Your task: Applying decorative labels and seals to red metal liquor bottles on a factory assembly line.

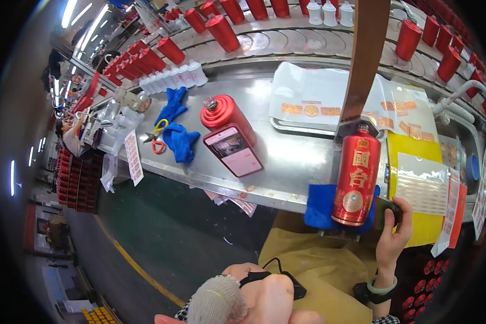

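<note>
A red bottle (356, 181) with gold lettering and a dark cap leans on a blue cloth (319, 208) at the bench's front edge. Just right of its base, my right hand (392, 237) pinches a dark, flat piece with a rounded black edge (387, 213), its exact kind unclear. A green band and a black one circle that wrist. My left hand (272, 297) is raised close to the camera at the bottom. Grey knit fabric (218, 299) covers part of it; what the fingers do is hidden.
On the metal bench (286, 162), a phone (234, 151) leans against a red canister (227, 113). Blue cloths (179, 141) and scissors (157, 141) lie left. Behind the bottle rises a brown post (362, 59). Sticker sheets (308, 97) lie beside it, and a conveyor (302, 43) carries red containers.
</note>
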A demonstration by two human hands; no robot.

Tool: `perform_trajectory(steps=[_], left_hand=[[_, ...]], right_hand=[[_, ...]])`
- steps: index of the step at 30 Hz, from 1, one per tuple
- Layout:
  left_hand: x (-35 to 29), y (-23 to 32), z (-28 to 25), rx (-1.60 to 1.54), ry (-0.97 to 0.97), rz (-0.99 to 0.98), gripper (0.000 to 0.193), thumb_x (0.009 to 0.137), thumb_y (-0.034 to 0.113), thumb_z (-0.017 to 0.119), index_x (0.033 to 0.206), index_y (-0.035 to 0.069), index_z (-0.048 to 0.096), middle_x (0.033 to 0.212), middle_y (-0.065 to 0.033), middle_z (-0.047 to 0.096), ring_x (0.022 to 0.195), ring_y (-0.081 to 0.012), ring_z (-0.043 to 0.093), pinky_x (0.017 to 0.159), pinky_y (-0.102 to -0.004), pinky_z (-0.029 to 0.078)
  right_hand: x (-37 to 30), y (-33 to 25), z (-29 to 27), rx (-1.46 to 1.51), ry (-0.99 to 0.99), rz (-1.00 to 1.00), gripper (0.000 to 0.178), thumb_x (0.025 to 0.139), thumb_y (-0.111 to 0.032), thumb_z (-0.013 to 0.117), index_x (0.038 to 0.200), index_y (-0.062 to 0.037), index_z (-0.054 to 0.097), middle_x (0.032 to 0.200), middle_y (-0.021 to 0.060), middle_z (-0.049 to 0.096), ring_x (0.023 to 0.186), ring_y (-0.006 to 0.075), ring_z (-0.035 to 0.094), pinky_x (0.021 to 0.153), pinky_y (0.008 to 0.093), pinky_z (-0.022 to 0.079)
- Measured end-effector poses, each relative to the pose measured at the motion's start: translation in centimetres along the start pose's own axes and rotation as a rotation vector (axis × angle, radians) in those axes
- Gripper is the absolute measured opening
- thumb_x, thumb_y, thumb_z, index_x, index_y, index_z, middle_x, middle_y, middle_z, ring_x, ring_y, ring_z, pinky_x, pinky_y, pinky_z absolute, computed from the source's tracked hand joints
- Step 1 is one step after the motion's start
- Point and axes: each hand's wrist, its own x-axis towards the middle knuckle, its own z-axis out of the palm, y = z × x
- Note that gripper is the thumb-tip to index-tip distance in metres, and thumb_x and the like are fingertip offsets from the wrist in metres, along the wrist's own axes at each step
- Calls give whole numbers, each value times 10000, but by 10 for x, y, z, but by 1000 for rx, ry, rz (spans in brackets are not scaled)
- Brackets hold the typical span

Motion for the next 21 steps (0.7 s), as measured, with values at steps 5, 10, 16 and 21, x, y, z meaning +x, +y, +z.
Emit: perform_trajectory(steps=[5, 10, 16, 21], left_hand=[[5, -4, -29, 50, -160, 132, 387, 953, 460, 736, 1247, 242, 610, 1071, -86, 391, 752, -240, 435, 611, -374, 469], [5, 0, -26, 32, -167, 127, 404, 947, 468, 740, 1254, 242, 606, 1068, -83, 389, 748, -236, 429, 609, -369, 459], [3, 3, -27, -4, -136, 110, 424, 940, 478, 745, 1262, 243, 601, 1063, -80, 387, 742, -232, 420, 606, -363, 447], [-1, 1, -28, -67, -94, 91, 441, 934, 486, 749, 1268, 243, 596, 1060, -78, 385, 737, -228, 414, 604, -358, 437]], right_hand=[[1, 6, 3, -42, -29, -5, 203, 985, 10, 610, 1187, 30, 618, 1118, 118, 652, 1005, 209, 618, 913, 315, 484], [1, 5, 4, 0, -23, 1, 203, 981, 19, 602, 1183, 32, 610, 1118, 121, 644, 1024, 219, 614, 921, 321, 478], [2, 10, 3, -48, -24, -14, 211, 988, 12, 586, 1197, 36, 597, 1116, 126, 637, 1011, 214, 598, 923, 319, 464], [3, 9, 5, -10, -35, 3, 203, 993, 6, 587, 1194, 37, 601, 1110, 129, 638, 1010, 224, 602, 922, 329, 470]])
